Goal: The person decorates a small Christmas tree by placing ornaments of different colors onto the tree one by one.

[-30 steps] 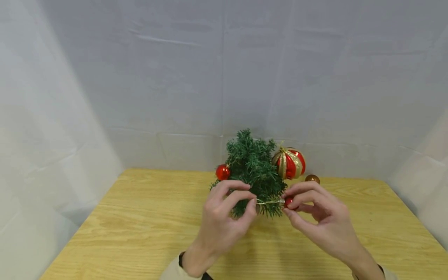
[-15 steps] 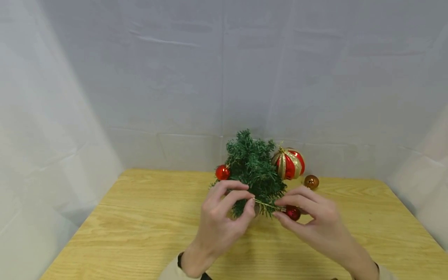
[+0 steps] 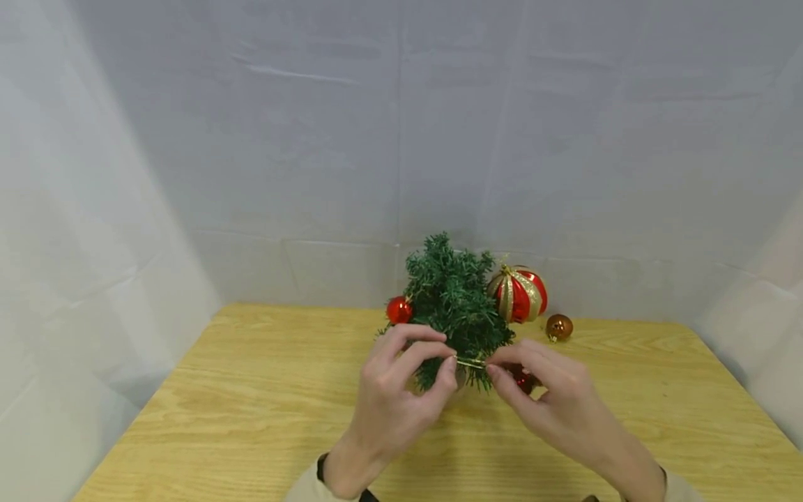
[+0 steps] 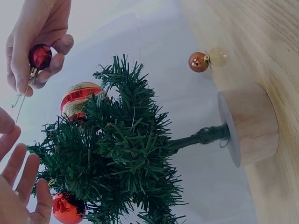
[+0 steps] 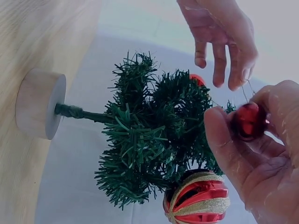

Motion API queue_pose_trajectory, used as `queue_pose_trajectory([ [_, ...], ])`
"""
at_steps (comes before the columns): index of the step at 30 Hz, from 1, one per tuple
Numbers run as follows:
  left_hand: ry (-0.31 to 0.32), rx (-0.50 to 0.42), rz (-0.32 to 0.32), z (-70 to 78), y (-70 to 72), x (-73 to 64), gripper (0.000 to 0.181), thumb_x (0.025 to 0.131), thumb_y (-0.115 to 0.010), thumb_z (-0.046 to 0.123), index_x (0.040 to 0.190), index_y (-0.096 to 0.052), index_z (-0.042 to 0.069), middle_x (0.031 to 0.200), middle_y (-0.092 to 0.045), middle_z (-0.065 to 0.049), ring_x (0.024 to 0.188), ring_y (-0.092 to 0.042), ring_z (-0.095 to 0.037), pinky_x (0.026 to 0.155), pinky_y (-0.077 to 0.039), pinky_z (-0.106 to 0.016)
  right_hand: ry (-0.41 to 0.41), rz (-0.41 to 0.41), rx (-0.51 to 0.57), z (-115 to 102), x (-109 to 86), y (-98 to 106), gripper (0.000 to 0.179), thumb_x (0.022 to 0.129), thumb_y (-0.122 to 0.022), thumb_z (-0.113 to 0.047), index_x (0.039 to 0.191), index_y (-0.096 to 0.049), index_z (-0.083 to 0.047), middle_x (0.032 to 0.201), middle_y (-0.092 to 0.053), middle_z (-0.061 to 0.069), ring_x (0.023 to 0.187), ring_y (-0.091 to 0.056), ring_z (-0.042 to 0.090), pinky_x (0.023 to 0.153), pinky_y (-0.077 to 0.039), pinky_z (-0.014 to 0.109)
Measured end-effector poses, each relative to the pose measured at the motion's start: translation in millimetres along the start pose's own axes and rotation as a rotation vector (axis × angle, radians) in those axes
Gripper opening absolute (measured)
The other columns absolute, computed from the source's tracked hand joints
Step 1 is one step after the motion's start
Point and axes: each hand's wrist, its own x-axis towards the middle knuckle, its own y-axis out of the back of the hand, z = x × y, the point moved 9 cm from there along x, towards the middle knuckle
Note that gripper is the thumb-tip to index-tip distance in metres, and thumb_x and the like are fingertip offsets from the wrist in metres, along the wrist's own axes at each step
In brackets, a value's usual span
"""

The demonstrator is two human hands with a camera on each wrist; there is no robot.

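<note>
Between finger and thumb, my left hand (image 3: 398,397) pinches one end of a thin gold string (image 3: 470,362) in front of a small artificial Christmas tree (image 3: 448,300). The string's other end is pinched by my right hand (image 3: 561,397), close to the cap of a dark red Christmas ball (image 4: 40,57). That ball sits under the right fingers, partly hidden in the head view. A shiny red ball (image 3: 399,309) hangs on the tree's left side. On its right is a large red-and-gold striped ball (image 3: 519,296).
A small copper-brown ball (image 3: 559,327) lies on the wooden table (image 3: 263,376), right of the tree and near the back edge. The tree stands on a round wooden base (image 4: 254,123). Pale cloth (image 3: 314,139) hangs behind the table.
My right hand has shifted left, from gripping the dark red ball to pinching its string. The copper-brown ball, partly covered before, now shows fully. My left hand has barely moved.
</note>
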Motion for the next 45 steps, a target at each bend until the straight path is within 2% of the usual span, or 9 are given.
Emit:
queue_pose_trajectory([
  [4,-0.008,0.018,-0.001,0.7,1.6,2.6,0.003,0.09,-0.072,0.01,0.091,-0.073,0.013,0.102,-0.069,-0.001,0.091,-0.067,-0.016,0.08,-0.054,-0.03,-0.02,0.007,-0.016,0,5.1,-1,0.02,0.091,-0.07,0.003,0.101,-0.068,-0.014,0.089,-0.07,-0.001,0.075,-0.065,0.001,0.063,-0.053,0.012],
  [7,-0.067,0.072,0.022,4.5,4.9,6.6,0.005,0.093,-0.069,0.013,0.091,-0.074,0.013,0.098,-0.07,-0.001,0.086,-0.067,-0.015,0.075,-0.051,-0.03,0.001,0.032,-0.035,-2,11.8,0,0.016,0.091,-0.07,0.001,0.1,-0.068,-0.012,0.092,-0.069,-0.001,0.076,-0.063,0.001,0.066,-0.053,0.012],
  [10,-0.154,0.162,0.058,10.7,8.8,10.9,0.012,0.096,-0.065,0.017,0.09,-0.074,0.013,0.094,-0.071,-0.001,0.083,-0.067,-0.015,0.072,-0.049,-0.031,0.068,0.088,-0.06,-9,19.6,1,0.004,0.098,-0.066,-0.011,0.098,-0.069,-0.011,0.095,-0.069,0.0,0.076,-0.061,0.003,0.069,-0.051,0.013],
  [14,-0.233,0.293,0.088,16.5,12.6,16.0,0.018,0.098,-0.061,0.02,0.088,-0.074,0.013,0.09,-0.072,-0.001,0.082,-0.067,-0.017,0.072,-0.049,-0.036,0.192,0.175,-0.143,-20,30.3,3,0.026,0.105,-0.055,-0.026,0.093,-0.071,-0.009,0.098,-0.069,0.004,0.083,-0.063,0.012,0.074,-0.051,0.017],
  [17,-0.268,0.388,0.1,18.8,14.7,19.6,0.018,0.098,-0.06,0.02,0.089,-0.074,0.014,0.089,-0.072,-0.002,0.081,-0.067,-0.019,0.075,-0.049,-0.04,0.26,0.222,-0.215,-26,38.0,5,0.028,0.104,-0.054,-0.024,0.09,-0.071,-0.006,0.098,-0.068,0.01,0.088,-0.064,0.02,0.078,-0.052,0.023],
  [22,-0.306,0.509,0.119,20.9,16.9,25.0,0.016,0.097,-0.061,0.019,0.088,-0.074,0.015,0.089,-0.07,-0.002,0.08,-0.066,-0.021,0.08,-0.048,-0.047,0.315,0.247,-0.325,-30,45.7,3,0.028,0.103,-0.054,-0.021,0.087,-0.07,-0.005,0.098,-0.067,0.013,0.089,-0.062,0.026,0.078,-0.052,0.033],
  [28,-0.284,0.59,0.114,19.0,16.1,30.8,0.014,0.096,-0.062,0.021,0.089,-0.073,0.016,0.09,-0.071,-0.002,0.081,-0.066,-0.023,0.084,-0.047,-0.05,0.322,0.279,-0.416,-29,52.4,2,0.026,0.101,-0.055,-0.018,0.084,-0.07,-0.004,0.097,-0.067,0.015,0.089,-0.062,0.032,0.077,-0.055,0.043],
  [36,-0.226,0.656,0.099,12.3,14.4,40.9,0.012,0.095,-0.063,0.02,0.091,-0.074,0.016,0.09,-0.072,-0.002,0.083,-0.066,-0.023,0.088,-0.046,-0.052,0.261,0.296,-0.452,-19,62.4,1,0.027,0.101,-0.055,-0.018,0.085,-0.07,-0.001,0.097,-0.067,0.017,0.089,-0.062,0.035,0.078,-0.054,0.047],
  [45,-0.184,0.701,0.065,4.5,8.6,47.0,0.014,0.097,-0.061,0.021,0.091,-0.074,0.017,0.089,-0.072,-0.001,0.082,-0.068,-0.022,0.08,-0.049,-0.042,0.172,0.26,-0.484,-9,66.9,0,0.019,0.096,-0.061,-0.014,0.086,-0.071,-0.002,0.098,-0.067,0.015,0.09,-0.061,0.035,0.077,-0.053,0.047],
])
